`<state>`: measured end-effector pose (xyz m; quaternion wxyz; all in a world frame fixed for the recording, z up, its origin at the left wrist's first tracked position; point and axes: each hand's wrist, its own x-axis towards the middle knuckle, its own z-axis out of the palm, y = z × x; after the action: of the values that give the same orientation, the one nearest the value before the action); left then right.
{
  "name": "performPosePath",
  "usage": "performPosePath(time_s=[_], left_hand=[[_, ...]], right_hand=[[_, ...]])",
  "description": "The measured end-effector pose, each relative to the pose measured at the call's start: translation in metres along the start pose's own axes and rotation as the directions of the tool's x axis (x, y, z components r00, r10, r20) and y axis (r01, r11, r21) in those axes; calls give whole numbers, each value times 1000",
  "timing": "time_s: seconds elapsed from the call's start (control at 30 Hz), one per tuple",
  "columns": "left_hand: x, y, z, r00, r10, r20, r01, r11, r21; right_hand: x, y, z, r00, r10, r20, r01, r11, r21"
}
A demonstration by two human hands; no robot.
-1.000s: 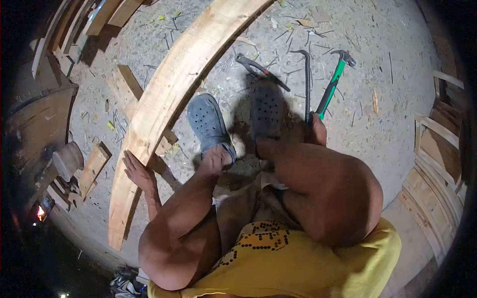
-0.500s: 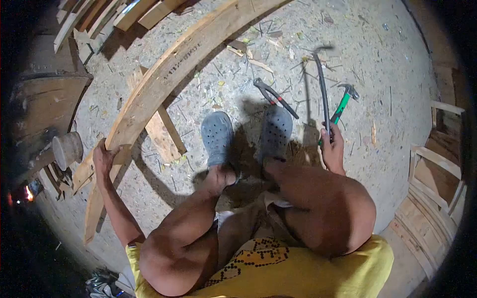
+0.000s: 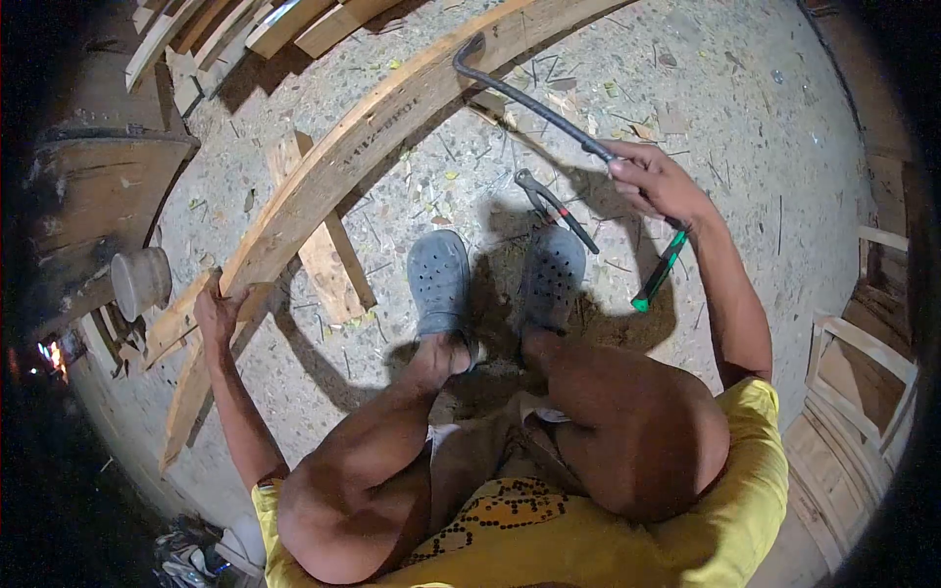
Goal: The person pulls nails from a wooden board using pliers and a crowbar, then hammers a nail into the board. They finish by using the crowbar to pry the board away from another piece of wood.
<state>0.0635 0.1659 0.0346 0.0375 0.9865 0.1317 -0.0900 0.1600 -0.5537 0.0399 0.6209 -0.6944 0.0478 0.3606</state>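
Observation:
My left hand (image 3: 222,310) grips the near end of a long wooden plank (image 3: 323,167), fingers wrapped over its edge. The plank looks curved in this view, has stamped lettering on its face and lies over other boards. Closed round a dark pry bar (image 3: 534,106), my right hand (image 3: 655,182) is out to the right of the plank. The bar's hooked end overlaps the plank's upper part. Below the right hand lies a hammer with a green and black handle (image 3: 661,270), its head hidden by my hand and wrist. Pincers (image 3: 555,210) rest on the floor between the bar and my shoes.
Nails and wood scraps are strewn over the concrete floor (image 3: 725,323). A short board (image 3: 319,255) lies under the plank. Stacked lumber (image 3: 323,27) is at the upper left, a round wooden block (image 3: 140,284) at the left, and wooden frames (image 3: 863,372) stand at the right.
My right hand has lifted the pry bar and swung it up and left, so its hook now overlaps the plank. My left hand keeps its hold on the plank.

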Motion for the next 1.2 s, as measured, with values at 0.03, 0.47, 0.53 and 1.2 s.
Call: performPosePath(time_s=[0.03,0.47,0.53,1.2], left_hand=[[0,-5,3,1000,-2,1,2,1000,2],[3,-13,9,991,119,-63,-118,993,22],[1,-14,10,989,135,-62,-135,991,8],[-4,-1,7,982,139,-130,-134,990,47]], right_hand=[[3,2,-8,1000,-13,22,12,1000,14],[0,-11,-40,999,-4,38,8,994,-112],[0,-12,-38,999,-37,19,40,967,-253],[0,11,-15,989,-123,-86,94,955,-281]])
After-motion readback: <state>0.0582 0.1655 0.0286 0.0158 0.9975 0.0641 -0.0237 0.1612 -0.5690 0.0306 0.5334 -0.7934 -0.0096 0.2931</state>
